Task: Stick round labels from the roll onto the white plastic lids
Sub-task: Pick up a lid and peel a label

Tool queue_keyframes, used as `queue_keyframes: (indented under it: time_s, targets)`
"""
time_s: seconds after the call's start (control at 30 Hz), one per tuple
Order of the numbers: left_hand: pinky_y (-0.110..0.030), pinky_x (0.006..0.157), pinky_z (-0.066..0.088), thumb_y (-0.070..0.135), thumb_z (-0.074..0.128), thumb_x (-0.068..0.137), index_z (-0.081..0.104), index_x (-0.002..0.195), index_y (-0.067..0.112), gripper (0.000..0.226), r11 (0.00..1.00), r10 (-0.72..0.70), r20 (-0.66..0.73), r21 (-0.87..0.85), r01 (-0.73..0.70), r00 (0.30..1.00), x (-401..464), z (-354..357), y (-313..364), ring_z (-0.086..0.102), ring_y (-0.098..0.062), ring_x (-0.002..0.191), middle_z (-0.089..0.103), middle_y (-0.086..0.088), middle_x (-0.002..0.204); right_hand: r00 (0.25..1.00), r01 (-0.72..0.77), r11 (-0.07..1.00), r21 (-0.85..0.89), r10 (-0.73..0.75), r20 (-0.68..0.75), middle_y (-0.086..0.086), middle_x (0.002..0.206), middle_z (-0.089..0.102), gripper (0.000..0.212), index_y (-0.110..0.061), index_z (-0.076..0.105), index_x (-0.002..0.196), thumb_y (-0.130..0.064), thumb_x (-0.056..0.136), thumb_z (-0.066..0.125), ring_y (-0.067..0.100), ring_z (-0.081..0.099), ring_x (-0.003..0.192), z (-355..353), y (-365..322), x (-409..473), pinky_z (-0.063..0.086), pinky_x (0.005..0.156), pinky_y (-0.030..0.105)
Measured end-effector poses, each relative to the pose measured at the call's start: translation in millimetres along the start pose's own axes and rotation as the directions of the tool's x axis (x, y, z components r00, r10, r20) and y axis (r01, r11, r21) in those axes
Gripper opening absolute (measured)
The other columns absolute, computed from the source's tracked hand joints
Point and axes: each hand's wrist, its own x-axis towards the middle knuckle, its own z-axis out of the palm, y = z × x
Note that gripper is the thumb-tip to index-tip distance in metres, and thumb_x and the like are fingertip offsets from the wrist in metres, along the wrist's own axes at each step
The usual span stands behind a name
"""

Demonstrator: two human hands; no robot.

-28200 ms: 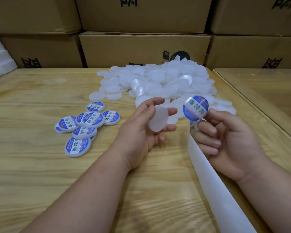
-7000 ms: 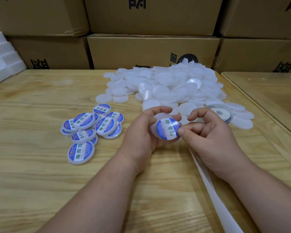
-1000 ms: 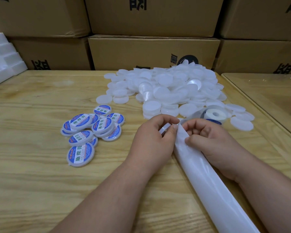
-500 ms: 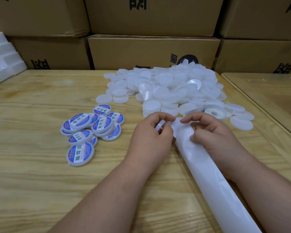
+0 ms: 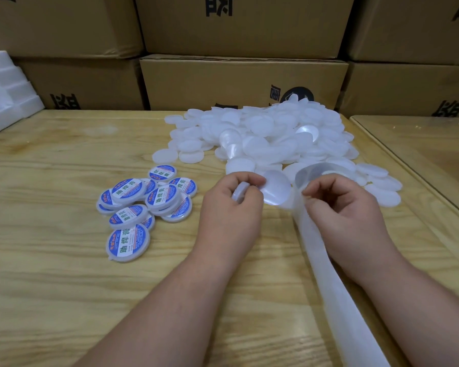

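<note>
White plastic lids [image 5: 263,136] lie heaped at the far middle of the desk [image 5: 51,274], and from my seat I count the pile as touching the cardboard boxes [image 5: 239,80] stacked behind it. My left hand [image 5: 231,210] has its fingers curled round one blank lid [image 5: 239,193], held on edge between thumb and forefinger. The same hand pinches a round label [image 5: 274,188] by its rim; I see only its pale back, tilted up towards the pile. My right hand [image 5: 347,215] is curled too, its fingers [image 5: 312,188] gripping the white backing strip [image 5: 337,295], which loops over just above them and trails down the desk towards the near right corner. The label sits between the two hands, just beside the loop of the strip; I cannot tell whether it is quite free of it. The roll itself I cannot make out among the lids beyond my right hand. To the left, well apart from the heap, a cluster of labelled lids [image 5: 146,202] lies overlapping, blue and white faces up. White foam blocks [image 5: 6,88] sit at the far left edge. A second table [image 5: 435,144] adjoins on the right.
</note>
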Motion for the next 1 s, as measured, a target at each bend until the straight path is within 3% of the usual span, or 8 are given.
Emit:
queue_keyframes:
  time_s: [0.1,0.23,0.3,0.5,0.6,0.73,0.87,1.0]
  targets:
    - [-0.016,0.041,0.035,0.008,0.053,0.088,0.073,0.083,0.035,0.034,1.000,-0.016,0.068,0.021,0.015,0.998,-2.0,1.3,1.3,0.043,-0.009,0.049,0.053,0.012,0.055,0.982,0.176,0.980,-0.094,-0.181,-0.049,-0.011,0.091,0.058,0.038,-0.041,0.062,0.087,-0.004,0.080,0.059,0.006,0.051,0.062,2.1,-1.4,-1.5,0.040,0.058,0.011]
    - [-0.017,0.043,0.036,0.007,0.055,0.089,0.074,0.082,0.036,0.035,1.000,-0.017,0.063,0.019,0.016,0.998,-2.4,1.9,2.3,0.045,-0.011,0.054,0.052,0.010,0.057,0.941,0.337,0.929,-0.153,-0.339,0.014,-0.011,0.111,0.060,0.047,-0.039,0.058,0.097,0.004,0.079,0.053,0.012,0.056,0.075,4.6,-3.7,-3.9,0.040,0.061,0.012]
    - [-0.015,0.044,0.036,0.007,0.055,0.089,0.075,0.083,0.036,0.035,1.000,-0.025,0.059,0.005,0.025,0.998,-2.3,1.5,2.7,0.045,-0.010,0.056,0.052,0.007,0.059,0.945,0.326,0.936,-0.135,-0.324,0.044,-0.010,0.110,0.061,0.048,-0.039,0.059,0.101,0.003,0.079,0.054,0.015,0.055,0.073,4.7,-2.7,-4.4,0.041,0.060,0.015]
    - [-0.015,0.043,0.035,0.010,0.058,0.090,0.075,0.084,0.035,0.031,0.999,-0.030,0.071,-0.009,0.031,0.997,-2.5,-0.2,2.8,0.043,-0.010,0.053,0.051,0.005,0.058,0.970,0.240,0.962,-0.129,-0.233,0.067,0.000,0.076,0.056,0.046,-0.041,0.061,0.107,-0.002,0.084,0.067,0.025,0.046,0.051,0.9,2.8,-5.2,0.041,0.050,0.018]
    - [-0.012,0.043,0.036,0.009,0.059,0.089,0.076,0.083,0.034,0.030,1.000,-0.024,0.078,-0.010,0.025,0.997,-2.5,-0.1,3.1,0.045,-0.009,0.053,0.053,0.006,0.057,0.974,0.226,0.965,-0.131,-0.219,0.064,-0.001,0.085,0.061,0.042,-0.044,0.059,0.105,-0.011,0.080,0.069,0.026,0.049,0.055,1.9,2.8,-4.9,0.044,0.051,0.021]
    - [-0.012,0.044,0.037,0.010,0.059,0.089,0.076,0.083,0.035,0.031,0.999,-0.031,0.080,-0.016,0.032,0.996,-2.0,0.1,2.9,0.045,-0.008,0.053,0.053,0.008,0.056,0.970,0.242,0.964,-0.113,-0.235,0.068,-0.012,0.099,0.065,0.048,-0.048,0.057,0.103,-0.005,0.082,0.068,0.014,0.053,0.063,3.7,2.5,-4.1,0.043,0.054,0.018]
    - [-0.013,0.043,0.037,0.010,0.059,0.089,0.076,0.083,0.034,0.030,0.999,-0.039,0.080,-0.019,0.041,0.996,-2.2,0.5,3.0,0.045,-0.009,0.053,0.053,0.008,0.056,0.971,0.238,0.965,-0.106,-0.233,0.061,-0.013,0.096,0.065,0.045,-0.048,0.058,0.101,-0.009,0.080,0.066,0.014,0.053,0.063,3.9,3.7,-3.2,0.043,0.053,0.020]
    - [-0.013,0.043,0.037,0.010,0.060,0.090,0.076,0.082,0.033,0.029,0.999,-0.040,0.081,-0.018,0.041,0.996,-2.4,0.1,3.1,0.045,-0.010,0.054,0.053,0.008,0.056,0.969,0.243,0.962,-0.121,-0.235,0.080,-0.007,0.093,0.063,0.042,-0.043,0.061,0.105,-0.010,0.079,0.067,0.024,0.051,0.059,2.4,3.9,-3.9,0.044,0.052,0.022]
